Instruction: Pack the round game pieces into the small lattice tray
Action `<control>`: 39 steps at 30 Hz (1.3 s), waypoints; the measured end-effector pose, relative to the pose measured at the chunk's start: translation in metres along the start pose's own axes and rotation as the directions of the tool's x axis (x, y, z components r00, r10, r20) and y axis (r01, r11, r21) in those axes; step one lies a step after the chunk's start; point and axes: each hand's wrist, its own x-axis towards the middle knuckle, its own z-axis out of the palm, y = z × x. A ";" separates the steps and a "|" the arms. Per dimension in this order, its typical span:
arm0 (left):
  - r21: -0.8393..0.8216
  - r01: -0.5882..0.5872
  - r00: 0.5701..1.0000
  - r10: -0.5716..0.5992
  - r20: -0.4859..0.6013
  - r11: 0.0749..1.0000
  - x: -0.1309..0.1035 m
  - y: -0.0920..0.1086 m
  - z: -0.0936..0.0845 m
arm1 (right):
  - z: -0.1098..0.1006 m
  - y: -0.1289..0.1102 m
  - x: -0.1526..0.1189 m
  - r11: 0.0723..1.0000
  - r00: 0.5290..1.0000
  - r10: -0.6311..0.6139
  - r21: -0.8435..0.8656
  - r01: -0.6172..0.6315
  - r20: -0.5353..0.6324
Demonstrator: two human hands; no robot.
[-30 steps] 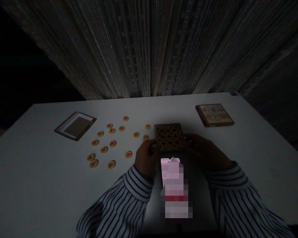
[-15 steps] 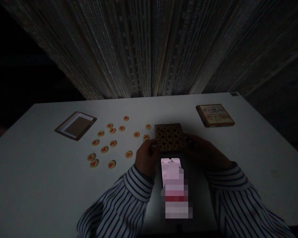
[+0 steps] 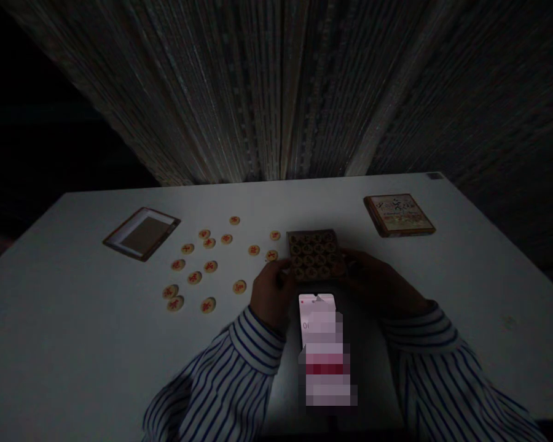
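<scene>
A small square tray (image 3: 313,255) filled with rows of round pieces is held between both hands, near the middle of the white table. My left hand (image 3: 271,291) grips its left lower corner, fingers curled at the edge. On the opposite side my right hand (image 3: 373,276) holds the right edge; it is dark and partly in shadow. Several round pale pieces with red characters, one of them a piece (image 3: 239,286) near my left wrist, lie scattered to the left. Just below the tray lies a lit phone (image 3: 322,350), its screen partly blurred.
An open shallow box part (image 3: 142,234) lies at the left of the white table (image 3: 96,344). At the back right is a box with a printed lid (image 3: 399,215). A striped curtain (image 3: 258,92) hangs behind the table's far edge.
</scene>
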 end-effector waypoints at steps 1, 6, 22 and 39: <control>0.003 -0.002 1.000 0.002 -0.003 1.000 0.000 0.000 0.000 | 0.000 -0.002 0.000 1.000 1.000 0.012 -0.004 -0.012 0.000; 0.004 -0.024 1.000 0.024 -0.009 1.000 0.000 -0.002 0.001 | -0.002 -0.004 0.000 0.999 1.000 0.031 0.011 -0.031 0.003; 0.009 -0.033 0.998 0.034 -0.061 0.999 -0.001 0.004 -0.003 | -0.005 -0.011 0.003 0.992 0.973 0.075 -0.083 -0.096 -0.220; 0.053 -0.136 0.986 0.141 -0.093 0.989 -0.004 0.005 -0.005 | -0.006 -0.007 0.006 0.997 0.907 -0.009 -0.077 -0.026 -0.420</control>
